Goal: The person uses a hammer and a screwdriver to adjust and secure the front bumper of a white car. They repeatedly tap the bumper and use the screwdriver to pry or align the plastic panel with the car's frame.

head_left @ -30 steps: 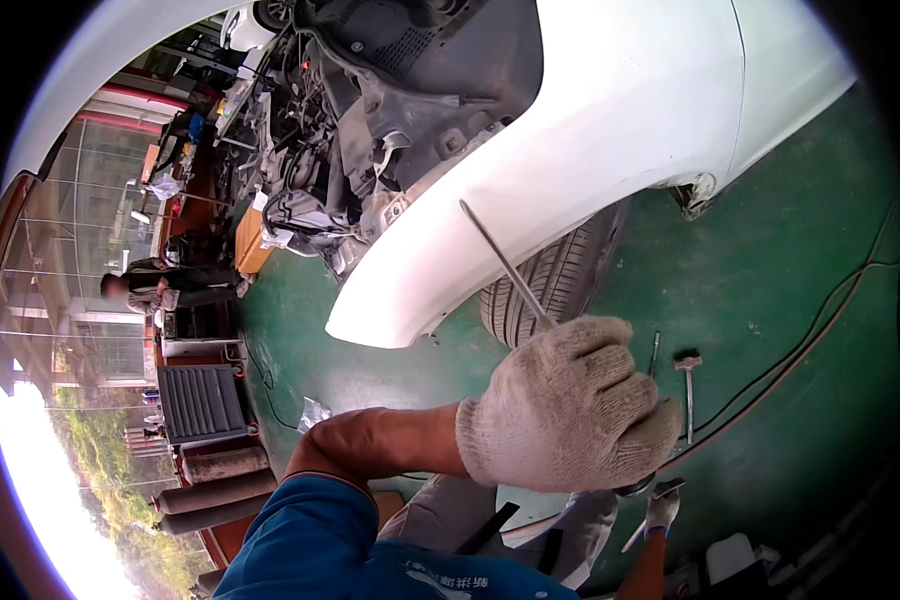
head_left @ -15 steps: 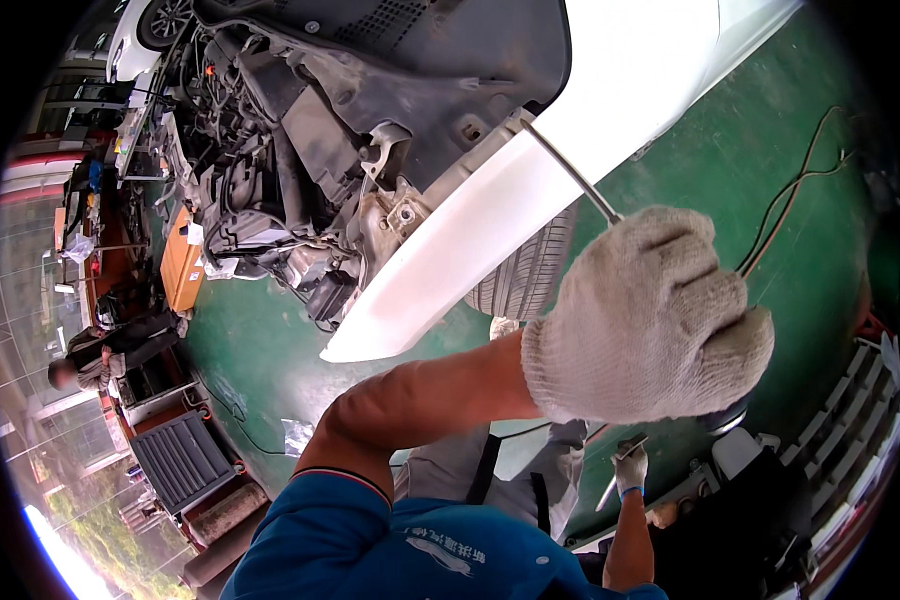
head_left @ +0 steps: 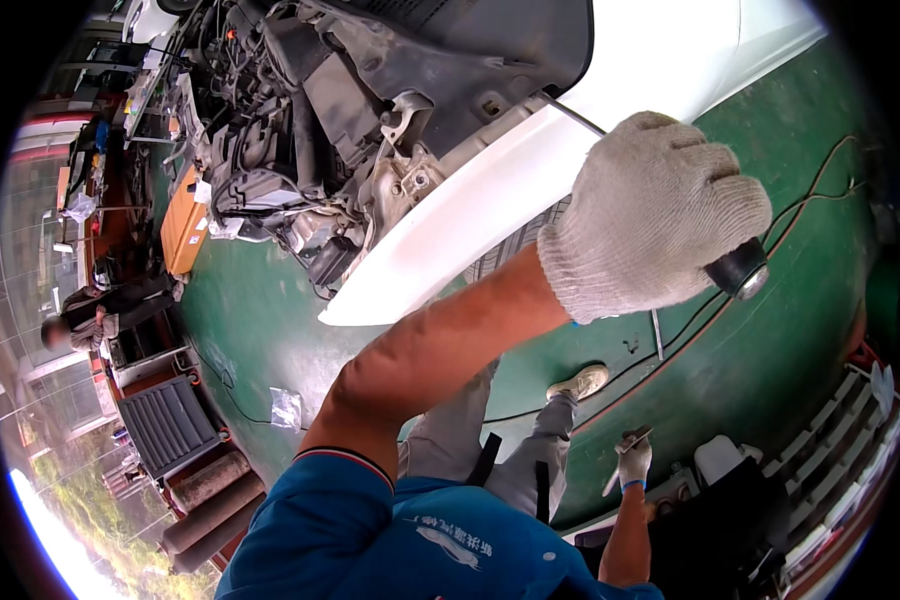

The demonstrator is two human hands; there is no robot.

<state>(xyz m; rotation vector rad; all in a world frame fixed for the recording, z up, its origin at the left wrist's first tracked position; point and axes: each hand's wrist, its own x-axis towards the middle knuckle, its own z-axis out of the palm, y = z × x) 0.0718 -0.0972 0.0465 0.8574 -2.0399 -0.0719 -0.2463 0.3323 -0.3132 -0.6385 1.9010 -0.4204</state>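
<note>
the left hand (head_left: 660, 215) wears plain grey-beige knit; the tool handle (head_left: 734, 267) by it is black, silvery at the end. the right hand (head_left: 633, 463) wears pale grey, blue at the wrist. white fender (head_left: 450, 240), green floor (head_left: 270, 345), blue shirt (head_left: 370, 540) with white print, orange-brown box (head_left: 183, 225) far left.

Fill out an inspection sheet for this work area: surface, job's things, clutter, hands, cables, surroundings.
Surface: green floor, bag and rod lying on it
Job's things: bar with black handle, tip at the inner edge of the white fender, contact unclear; engine bay uncovered
Clutter: bag and rod on floor; brown box beyond the bay
Hands: left hand, gloved, grips bar; right hand, gloved, holds a metal tool, type unclear
Cables: cables along floor, right side
Surroundings: another person, grey cabinet, cylinders at left
</note>
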